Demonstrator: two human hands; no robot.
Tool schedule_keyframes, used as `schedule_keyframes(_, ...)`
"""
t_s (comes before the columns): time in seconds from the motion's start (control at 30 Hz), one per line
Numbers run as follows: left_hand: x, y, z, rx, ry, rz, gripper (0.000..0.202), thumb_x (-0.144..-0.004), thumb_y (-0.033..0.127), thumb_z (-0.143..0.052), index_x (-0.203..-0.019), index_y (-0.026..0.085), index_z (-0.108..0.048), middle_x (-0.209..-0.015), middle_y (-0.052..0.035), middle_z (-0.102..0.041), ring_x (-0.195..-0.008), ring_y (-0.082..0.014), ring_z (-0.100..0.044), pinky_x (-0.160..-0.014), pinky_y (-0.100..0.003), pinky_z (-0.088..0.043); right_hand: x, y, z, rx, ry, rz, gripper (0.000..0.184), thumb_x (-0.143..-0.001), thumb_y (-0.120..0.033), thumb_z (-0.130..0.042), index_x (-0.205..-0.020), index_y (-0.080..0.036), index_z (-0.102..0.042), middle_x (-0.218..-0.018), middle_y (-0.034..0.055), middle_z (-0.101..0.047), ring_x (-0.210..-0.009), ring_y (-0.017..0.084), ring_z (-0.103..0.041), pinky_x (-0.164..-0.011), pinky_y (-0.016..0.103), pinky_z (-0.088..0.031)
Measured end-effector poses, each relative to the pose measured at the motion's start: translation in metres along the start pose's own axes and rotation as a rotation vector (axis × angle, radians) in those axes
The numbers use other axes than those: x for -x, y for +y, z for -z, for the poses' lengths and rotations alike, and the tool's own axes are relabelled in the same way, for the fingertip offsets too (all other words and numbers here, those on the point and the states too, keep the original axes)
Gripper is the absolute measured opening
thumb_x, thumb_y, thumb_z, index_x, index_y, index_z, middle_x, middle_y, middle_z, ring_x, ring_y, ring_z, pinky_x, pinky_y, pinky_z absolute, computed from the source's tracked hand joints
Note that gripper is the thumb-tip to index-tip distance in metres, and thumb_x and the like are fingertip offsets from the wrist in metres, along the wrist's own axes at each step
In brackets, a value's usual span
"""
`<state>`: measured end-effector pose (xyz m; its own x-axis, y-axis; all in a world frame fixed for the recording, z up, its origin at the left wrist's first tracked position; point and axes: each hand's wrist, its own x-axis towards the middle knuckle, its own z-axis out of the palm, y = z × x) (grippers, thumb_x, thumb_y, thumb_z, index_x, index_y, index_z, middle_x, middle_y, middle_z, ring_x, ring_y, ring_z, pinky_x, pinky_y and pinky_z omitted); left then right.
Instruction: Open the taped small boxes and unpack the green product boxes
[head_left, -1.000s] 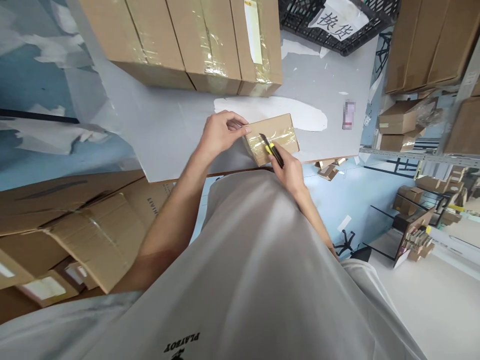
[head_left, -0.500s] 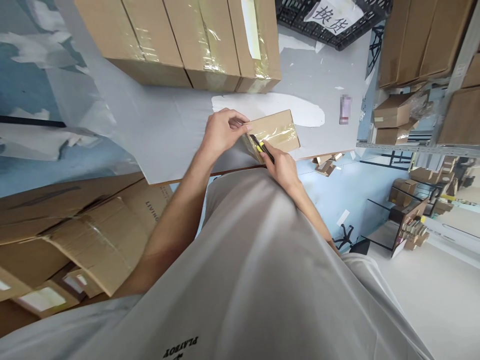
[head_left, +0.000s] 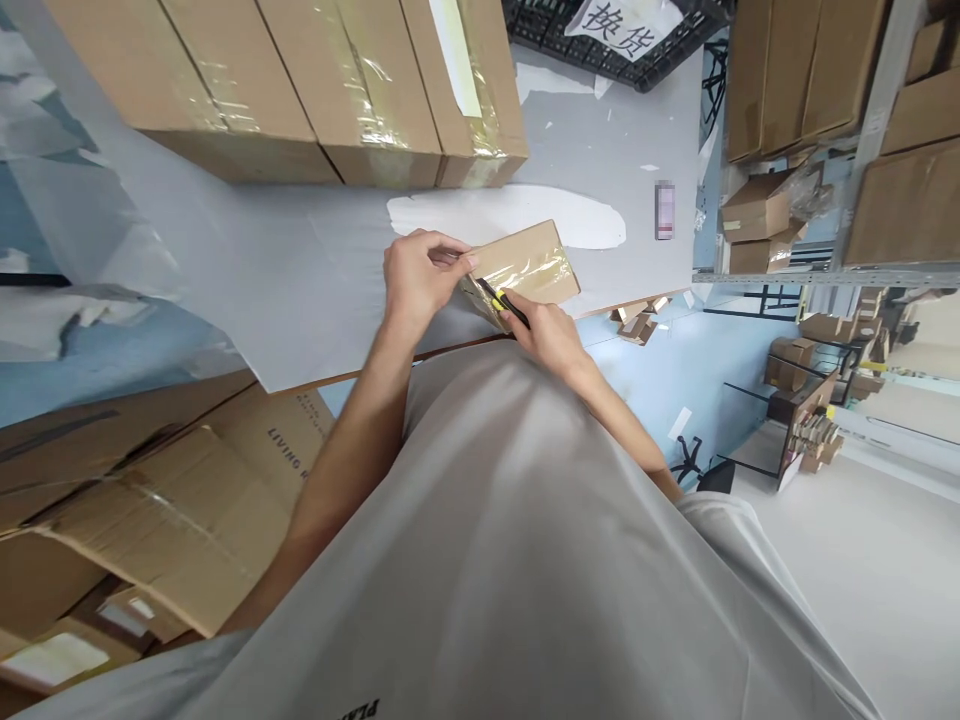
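Right hand [head_left: 553, 338] has its fingers wrapped round a cutter [head_left: 501, 301], black with a yellow bit, blade pointing up-left. The tip's at the taped left end of the small box [head_left: 529, 258]; can't tell if it's actually in the tape. Left hand [head_left: 415, 275] is at the box's far left corner, thumb on the cardboard and fingers curled in close, though I can't tell if that's a proper grip or just steadying.

Box is lying at a slant on the worktop [head_left: 322, 270], right by the near edge, with shiny tape along its top. Just past it there's a white patch [head_left: 589, 220], and over to the right a little pink packet [head_left: 664, 212], blurred out. Further back: a row of big taped boxes [head_left: 300, 90] and a black crate [head_left: 544, 42] with a paper sign [head_left: 621, 27]. More cartons [head_left: 165, 500] are down on the left, one printed "LIVING".
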<state>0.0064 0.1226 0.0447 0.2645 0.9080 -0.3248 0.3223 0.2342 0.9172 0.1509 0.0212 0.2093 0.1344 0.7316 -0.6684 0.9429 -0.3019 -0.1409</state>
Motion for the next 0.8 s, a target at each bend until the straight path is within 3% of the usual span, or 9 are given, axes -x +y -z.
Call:
schedule_keyframes(0.13, 0.000, -0.002, 0.001, 0.002, 0.013, 0.016, 0.013, -0.092, 0.031, -0.090, -0.099, 0.021, -0.084, -0.111, -0.0017, -0.085, -0.091, -0.0205, -0.078, -0.096, -0.044, -0.067, -0.003, -0.006, 0.004, 0.031, -0.027, 0.000, 0.048, -0.129, -0.037, -0.044, -0.170, -0.030, -0.069, -0.144, 0.0098, -0.089, -0.134, 0.034, -0.083, -0.107, 0.038, -0.060)
schedule_keyframes(0.27, 0.000, 0.002, 0.000, -0.009, 0.040, 0.016, 0.009, -0.093, 0.024, -0.089, -0.099, 0.020, -0.084, -0.109, -0.0004, -0.083, -0.089, -0.0177, -0.076, -0.096, -0.041, -0.067, -0.005, -0.013, 0.003, 0.043, -0.029, -0.026, 0.048, -0.130, -0.037, -0.042, -0.171, -0.030, -0.066, -0.141, 0.0109, -0.090, -0.132, 0.033, -0.083, -0.107, 0.038, -0.060)
schedule_keyframes(0.47, 0.006, 0.007, -0.007, 0.003, 0.069, 0.043, 0.009, -0.088, 0.020, -0.089, -0.094, 0.025, -0.083, -0.102, -0.0006, -0.082, -0.086, -0.0189, -0.077, -0.090, -0.038, -0.067, 0.014, -0.024, 0.008, 0.111, -0.098, -0.098, 0.045, -0.131, -0.034, -0.044, -0.170, -0.025, -0.064, -0.140, 0.0161, -0.089, -0.128, 0.034, -0.084, -0.106, 0.040, -0.062)
schedule_keyframes(0.6, 0.008, 0.012, -0.006, 0.019, 0.065, 0.065, 0.010, -0.089, 0.016, -0.090, -0.095, 0.021, -0.083, -0.101, -0.0009, -0.080, -0.086, -0.0173, -0.075, -0.091, -0.037, -0.067, 0.016, -0.032, 0.004, 0.153, -0.127, -0.141, 0.047, -0.131, -0.030, -0.040, -0.173, -0.021, -0.059, -0.140, 0.0191, -0.089, -0.129, 0.034, -0.086, -0.106, 0.041, -0.063)
schedule_keyframes(0.8, 0.009, 0.011, -0.005, 0.059, 0.107, 0.071, 0.010, -0.085, 0.019, -0.089, -0.093, 0.023, -0.085, -0.101, -0.0010, -0.083, -0.087, -0.0183, -0.078, -0.091, -0.035, -0.069, 0.015, -0.034, -0.002, 0.162, -0.116, -0.122, 0.049, -0.131, -0.026, -0.036, -0.174, -0.020, -0.057, -0.143, 0.0198, -0.088, -0.131, 0.032, -0.085, -0.107, 0.039, -0.065)
